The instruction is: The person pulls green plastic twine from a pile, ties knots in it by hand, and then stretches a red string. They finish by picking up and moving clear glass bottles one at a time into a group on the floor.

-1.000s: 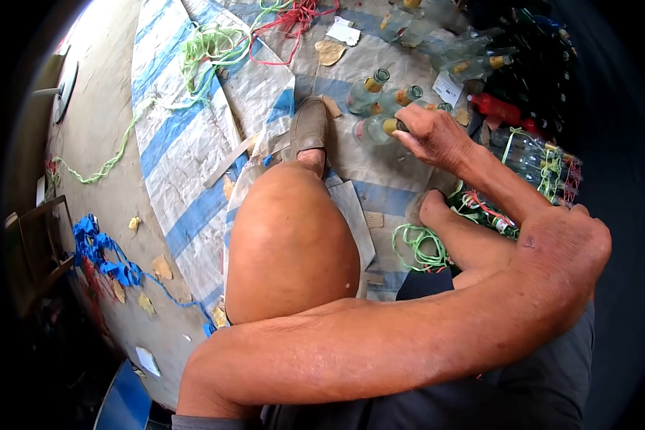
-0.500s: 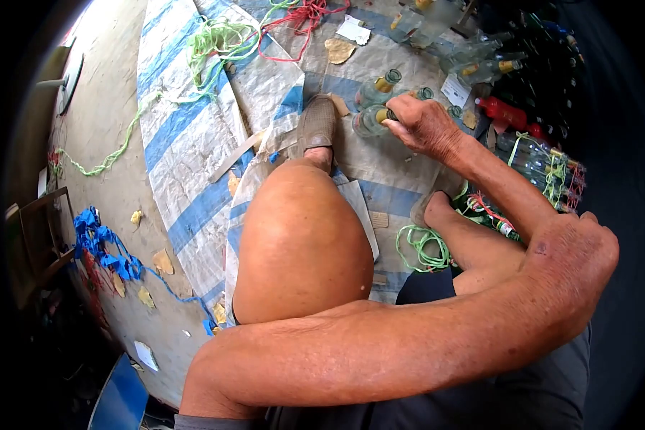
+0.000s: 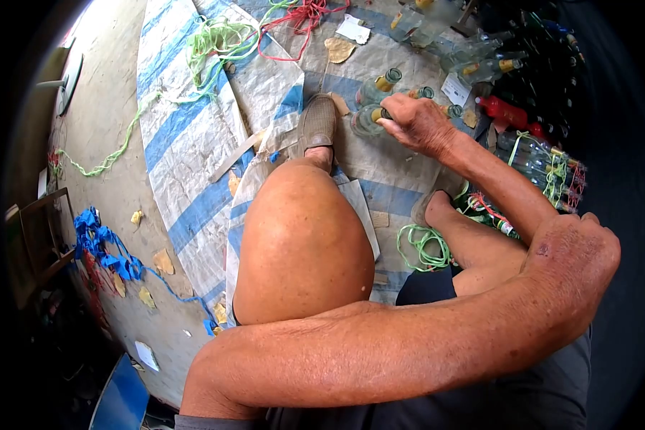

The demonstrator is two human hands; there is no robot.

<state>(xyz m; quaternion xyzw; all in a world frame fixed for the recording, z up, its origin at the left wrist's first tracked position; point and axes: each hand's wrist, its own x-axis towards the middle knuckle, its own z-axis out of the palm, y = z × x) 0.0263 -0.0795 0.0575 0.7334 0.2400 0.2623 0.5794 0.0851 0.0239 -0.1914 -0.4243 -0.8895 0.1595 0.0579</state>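
Observation:
My right hand (image 3: 423,123) is closed around the neck of a clear glass bottle (image 3: 368,122) that stands upright on a striped sheet. Beside it stand another glass bottle (image 3: 373,90) and one with its mouth (image 3: 424,93) just behind my knuckles. A further bottle mouth (image 3: 454,111) shows right of my hand. My left forearm crosses my lap, and my left hand (image 3: 572,259) lies over my right arm near the elbow. Its fingers are curled downward, their tips hidden, so what they hold cannot be seen.
Several glass bottles (image 3: 480,61) lie at the back right, near a red bottle (image 3: 505,113). Tied bottles (image 3: 534,161) lie by my right leg. Green string (image 3: 424,249), tangled green cord (image 3: 218,44), red cord (image 3: 308,16) and blue strips (image 3: 104,240) are scattered around.
My right hand has turned slightly at the bottle's neck, and the bottle mouth on its right shows more. My left hand has stayed almost still.

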